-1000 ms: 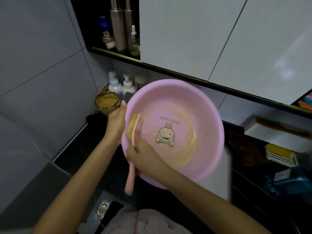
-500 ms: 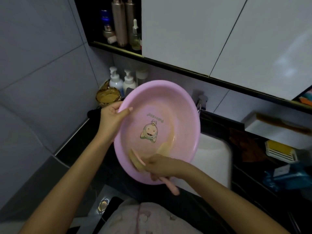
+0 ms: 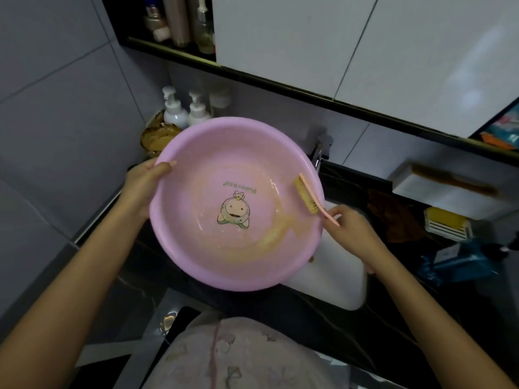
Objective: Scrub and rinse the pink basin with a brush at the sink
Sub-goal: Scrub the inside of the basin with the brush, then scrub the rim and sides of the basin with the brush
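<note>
The pink basin (image 3: 196, 234) is held tilted toward me above the white sink (image 3: 334, 279), with a cartoon print on its bottom and yellowish suds smeared across the inside. My left hand (image 3: 143, 183) grips its left rim, thumb over the edge. My right hand (image 3: 351, 228) holds the pink handle of a brush (image 3: 306, 195) whose bristles lie against the inner wall at the basin's right rim.
A chrome tap (image 3: 320, 150) stands behind the basin. Two white pump bottles (image 3: 182, 108) and a brown-filled cup (image 3: 157, 136) sit at the back left. A soap dish with yellow soap (image 3: 446, 223), a brown cloth (image 3: 393, 217) and a blue object (image 3: 460, 262) lie on the dark counter right.
The brush has swept from the basin's left rim, down across the bottom edge, and up to the right rim. The basin has turned more face-on toward me; my left hand keeps its grip.
</note>
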Demonstrator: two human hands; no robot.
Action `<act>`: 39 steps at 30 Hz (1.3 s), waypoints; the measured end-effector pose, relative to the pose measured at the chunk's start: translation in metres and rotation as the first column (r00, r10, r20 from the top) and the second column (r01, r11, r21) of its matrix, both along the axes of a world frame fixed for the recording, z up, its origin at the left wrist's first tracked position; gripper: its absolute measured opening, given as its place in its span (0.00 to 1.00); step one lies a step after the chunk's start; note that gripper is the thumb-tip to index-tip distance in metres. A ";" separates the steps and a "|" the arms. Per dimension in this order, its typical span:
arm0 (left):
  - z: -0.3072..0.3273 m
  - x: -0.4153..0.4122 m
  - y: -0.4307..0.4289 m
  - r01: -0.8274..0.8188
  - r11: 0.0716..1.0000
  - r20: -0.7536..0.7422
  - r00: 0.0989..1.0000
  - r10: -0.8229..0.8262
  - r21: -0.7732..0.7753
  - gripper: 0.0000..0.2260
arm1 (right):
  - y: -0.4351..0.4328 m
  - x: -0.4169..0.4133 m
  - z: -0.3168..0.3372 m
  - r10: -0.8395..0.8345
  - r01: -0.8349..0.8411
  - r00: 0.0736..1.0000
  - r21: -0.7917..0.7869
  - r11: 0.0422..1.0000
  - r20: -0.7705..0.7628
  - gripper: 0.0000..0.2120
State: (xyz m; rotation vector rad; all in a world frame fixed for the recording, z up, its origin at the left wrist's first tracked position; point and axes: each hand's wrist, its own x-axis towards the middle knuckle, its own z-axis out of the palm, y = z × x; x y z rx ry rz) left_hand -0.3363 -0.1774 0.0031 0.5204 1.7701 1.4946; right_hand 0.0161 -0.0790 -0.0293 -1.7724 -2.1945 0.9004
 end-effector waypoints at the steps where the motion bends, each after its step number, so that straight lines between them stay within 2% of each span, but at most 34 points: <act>1: -0.003 -0.001 0.001 0.014 1.000 0.033 0.999 -0.013 -0.014 0.05 | 0.001 0.002 0.001 -0.031 0.031 0.998 0.001 1.000 -0.054 0.07; 4: -0.015 0.007 0.007 0.092 0.994 0.090 0.992 -0.087 -0.053 0.08 | 0.003 0.014 0.003 -0.078 0.076 0.996 -0.029 0.997 -0.049 0.10; 7: -0.027 0.023 0.013 0.128 0.986 0.128 0.985 -0.114 -0.109 0.13 | 0.000 0.032 0.001 -0.085 0.079 0.996 -0.158 0.984 -0.035 0.18; 10: -0.036 0.044 0.025 0.172 0.966 0.154 0.978 -0.144 -0.191 0.14 | -0.007 0.056 -0.004 -0.126 0.106 0.990 -0.261 0.959 -0.060 0.18; 12: -0.039 0.058 0.033 0.236 0.948 0.156 0.966 -0.205 -0.216 0.10 | -0.012 0.072 -0.005 -0.176 0.136 0.979 -0.318 0.938 -0.100 0.20; 14: -0.041 0.073 0.038 0.305 0.923 0.098 0.952 -0.290 -0.236 0.06 | -0.017 0.087 -0.005 -0.224 0.158 0.963 -0.363 0.918 -0.148 0.19; 16: -0.042 0.085 0.043 0.382 0.884 -0.007 0.917 -0.398 -0.270 0.05 | -0.024 0.103 -0.003 -0.273 0.177 0.944 -0.416 0.892 -0.185 0.19; 19: -0.040 0.100 0.059 0.428 0.857 -0.081 0.880 -0.467 -0.287 0.10 | -0.028 0.117 0.003 -0.332 0.226 0.928 -0.456 0.861 -0.167 0.24; 22: -0.039 0.123 0.082 0.475 0.837 -0.055 0.861 -0.506 -0.272 0.14 | -0.028 0.131 0.011 -0.409 0.319 0.901 -0.420 0.849 -0.143 0.18; 24: -0.043 0.135 0.094 0.480 0.819 -0.057 0.852 -0.521 -0.316 0.19 | -0.026 0.138 0.020 -0.483 0.370 0.851 -0.417 0.830 -0.207 0.18; 26: -0.050 0.143 0.100 0.498 0.784 -0.049 0.832 -0.552 -0.372 0.21 | -0.026 0.147 0.030 -0.539 0.416 0.795 -0.397 0.818 -0.277 0.09; 29: -0.057 0.157 0.104 0.536 0.763 0.003 0.819 -0.574 -0.360 0.18 | -0.026 0.159 0.043 -0.630 0.503 0.694 -0.392 0.770 -0.348 0.01; 31: -0.058 0.162 0.105 0.559 0.767 0.015 0.811 -0.585 -0.314 0.15 | -0.026 0.162 0.052 -0.666 0.541 0.624 -0.389 0.746 -0.409 0.08; 33: -0.060 0.168 0.109 0.568 0.778 0.008 0.809 -0.588 -0.268 0.12 | -0.026 0.165 0.063 -0.662 0.543 0.578 -0.380 0.749 -0.478 0.09; 35: -0.061 0.173 0.111 0.597 0.769 0.006 0.791 -0.612 -0.231 0.13 | -0.027 0.169 0.071 -0.641 0.528 0.547 -0.372 0.763 -0.539 0.09; 39: -0.065 0.179 0.111 0.748 0.624 0.007 0.642 -0.767 -0.227 0.11 | -0.033 0.175 0.088 -0.639 0.528 0.486 -0.382 0.758 -0.597 0.12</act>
